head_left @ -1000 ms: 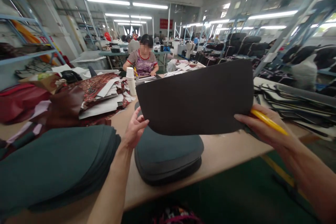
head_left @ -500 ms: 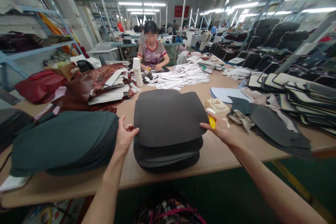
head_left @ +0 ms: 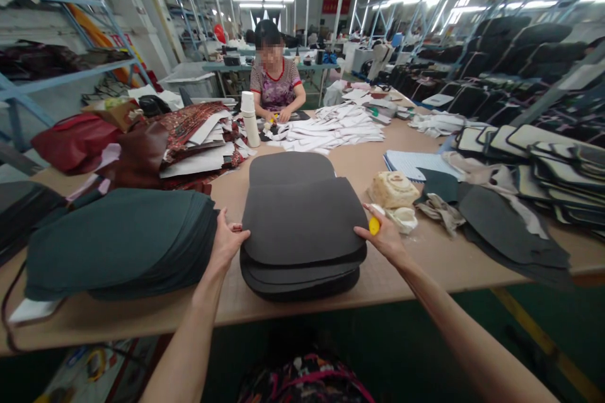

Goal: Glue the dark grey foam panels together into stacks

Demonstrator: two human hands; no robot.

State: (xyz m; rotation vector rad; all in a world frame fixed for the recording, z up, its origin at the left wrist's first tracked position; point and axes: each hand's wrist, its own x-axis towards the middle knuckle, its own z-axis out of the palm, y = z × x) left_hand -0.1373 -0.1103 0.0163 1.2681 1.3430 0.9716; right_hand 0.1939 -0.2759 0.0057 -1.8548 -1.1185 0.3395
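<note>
Bench: brown top, carrying everything listed point(head_left: 352, 165).
Green pile: dark green cut pieces, left near side point(head_left: 118, 239).
Dark stack: grey-black cut pieces, centre near side point(head_left: 302, 280).
Top sheet: grey, rounded corners, lying on dark stack, between the hands point(head_left: 305, 220).
Left hand: thumb at sheet's left edge, fingers loosely curled; grip cannot be told point(head_left: 227, 238).
Right hand: closed around yellow object, thumb at sheet's right edge point(head_left: 385, 236).
Yellow object: mostly hidden point(head_left: 374, 225).
</note>
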